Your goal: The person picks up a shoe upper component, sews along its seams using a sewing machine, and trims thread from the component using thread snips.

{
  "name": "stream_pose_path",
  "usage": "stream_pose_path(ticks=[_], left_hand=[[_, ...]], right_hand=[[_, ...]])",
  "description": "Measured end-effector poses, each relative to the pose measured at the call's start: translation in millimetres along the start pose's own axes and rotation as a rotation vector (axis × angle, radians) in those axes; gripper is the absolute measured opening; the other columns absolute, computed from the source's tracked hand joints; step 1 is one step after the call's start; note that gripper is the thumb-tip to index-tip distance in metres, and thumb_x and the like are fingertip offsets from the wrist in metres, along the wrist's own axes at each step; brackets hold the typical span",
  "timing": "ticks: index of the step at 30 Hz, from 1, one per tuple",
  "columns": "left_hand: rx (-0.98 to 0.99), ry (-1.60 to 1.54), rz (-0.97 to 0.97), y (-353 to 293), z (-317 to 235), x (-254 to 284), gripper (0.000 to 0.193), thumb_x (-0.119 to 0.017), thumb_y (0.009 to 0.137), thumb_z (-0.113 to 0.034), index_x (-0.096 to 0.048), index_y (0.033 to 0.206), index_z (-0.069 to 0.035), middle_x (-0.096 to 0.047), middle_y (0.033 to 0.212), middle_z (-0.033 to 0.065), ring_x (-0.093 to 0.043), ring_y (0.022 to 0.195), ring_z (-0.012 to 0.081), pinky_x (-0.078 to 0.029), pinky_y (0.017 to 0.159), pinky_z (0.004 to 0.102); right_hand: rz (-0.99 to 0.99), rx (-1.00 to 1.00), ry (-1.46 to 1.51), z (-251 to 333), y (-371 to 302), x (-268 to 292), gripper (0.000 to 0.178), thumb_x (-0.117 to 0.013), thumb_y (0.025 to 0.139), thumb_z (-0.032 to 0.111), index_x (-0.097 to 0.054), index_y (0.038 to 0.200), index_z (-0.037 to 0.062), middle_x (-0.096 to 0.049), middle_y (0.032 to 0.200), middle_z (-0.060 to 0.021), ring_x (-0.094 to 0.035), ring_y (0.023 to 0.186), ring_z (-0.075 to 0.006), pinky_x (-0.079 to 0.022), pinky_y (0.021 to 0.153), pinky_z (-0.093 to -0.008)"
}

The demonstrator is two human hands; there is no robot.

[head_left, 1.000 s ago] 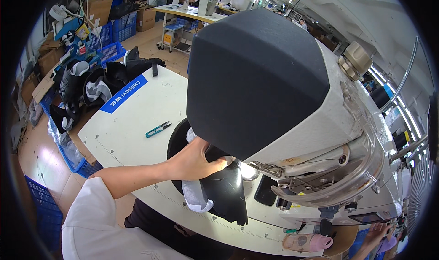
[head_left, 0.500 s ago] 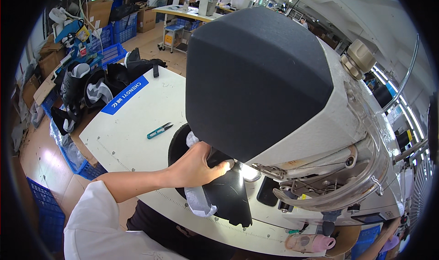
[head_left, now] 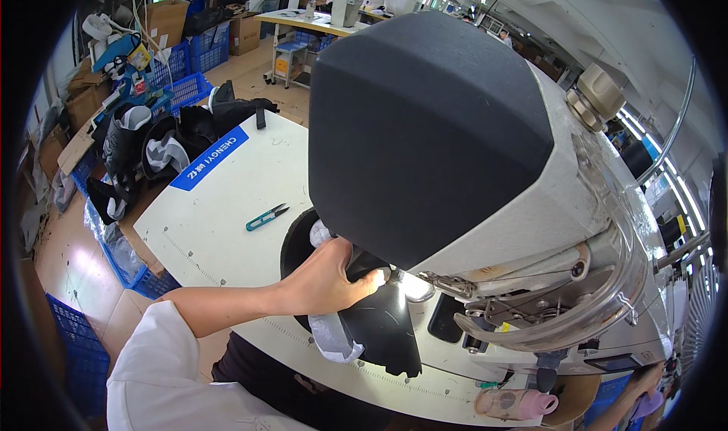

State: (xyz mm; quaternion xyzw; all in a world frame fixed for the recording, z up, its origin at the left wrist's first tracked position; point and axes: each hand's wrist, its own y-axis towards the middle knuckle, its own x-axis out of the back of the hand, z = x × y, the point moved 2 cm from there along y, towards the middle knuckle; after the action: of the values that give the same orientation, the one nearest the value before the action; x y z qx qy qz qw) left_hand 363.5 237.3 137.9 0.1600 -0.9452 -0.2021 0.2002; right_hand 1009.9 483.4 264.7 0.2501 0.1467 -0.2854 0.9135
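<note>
The left hand (head_left: 318, 279) had hardly moved since before, its fingers (head_left: 370, 283) gripping the black piece (head_left: 385, 328) over the desk (head_left: 205, 222), by the machine (head_left: 425, 127) (the snips (head_left: 262, 219) lay just as before).

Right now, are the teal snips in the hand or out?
Out: the teal snips lie on the white table, apart from the left hand.

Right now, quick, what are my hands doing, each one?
Left hand: closed, holding the black material.
Right hand: can't be told; not visible here.
</note>
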Motion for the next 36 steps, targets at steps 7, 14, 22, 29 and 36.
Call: stream_pose_path(ticks=[7,14,22,29,36], left_hand=[[0.006,0.023,-0.04,-1.7,3.6,-1.5,0.036,-0.065,0.084,-0.016,-0.052,0.104,0.011,-0.054,0.062,0.0168,-0.049,0.053,0.0185,-0.04,0.052,0.0338],[0.009,0.041,-0.026,-0.6,5.5,-1.3,0.037,-0.066,0.083,-0.017,-0.052,0.101,0.011,-0.053,0.059,0.0159,-0.049,0.049,0.0174,-0.037,0.048,0.0331],[0.031,0.054,-0.04,-2.7,0.0,0.4,0.038,-0.065,0.084,-0.018,-0.051,0.102,0.012,-0.056,0.063,0.0166,-0.052,0.054,0.019,-0.042,0.052,0.0323],[0.022,0.012,-0.017,1.1,0.5,0.2,0.036,-0.064,0.085,-0.018,-0.052,0.103,0.011,-0.057,0.065,0.017,-0.054,0.056,0.0187,-0.043,0.054,0.0309],[0.031,0.037,-0.045,-5.6,2.8,-0.7,0.037,-0.062,0.087,-0.016,-0.049,0.109,0.011,-0.06,0.072,0.0179,-0.057,0.062,0.0164,-0.045,0.059,0.0319]], right_hand=[[-0.027,0.045,0.045,-7.3,-16.3,9.9,0.068,-0.051,0.092,0.053,-0.038,0.141,0.0078,-0.042,0.142,-0.01,-0.035,0.131,-0.0202,-0.028,0.105,-0.0335],[-0.036,-0.032,-0.055,7.8,-5.0,34.6,0.067,-0.051,0.093,0.051,-0.037,0.141,0.0067,-0.04,0.143,-0.0108,-0.033,0.133,-0.0197,-0.026,0.106,-0.0337],[0.333,-0.16,-0.287,15.3,64.7,47.7,0.064,-0.048,0.093,0.049,-0.039,0.139,0.0055,-0.042,0.14,-0.0109,-0.038,0.128,-0.0193,-0.03,0.102,-0.0363],[0.104,-0.309,-0.136,-39.5,-23.6,87.3,0.072,-0.045,0.09,0.063,-0.044,0.136,0.0075,-0.048,0.134,-0.0099,-0.043,0.122,-0.0193,-0.034,0.096,-0.0364],[0.177,-0.084,-0.234,29.3,67.2,47.2,0.072,-0.043,0.094,0.057,-0.032,0.145,0.0065,-0.035,0.147,-0.0077,-0.034,0.132,-0.0197,-0.023,0.107,-0.0365]])
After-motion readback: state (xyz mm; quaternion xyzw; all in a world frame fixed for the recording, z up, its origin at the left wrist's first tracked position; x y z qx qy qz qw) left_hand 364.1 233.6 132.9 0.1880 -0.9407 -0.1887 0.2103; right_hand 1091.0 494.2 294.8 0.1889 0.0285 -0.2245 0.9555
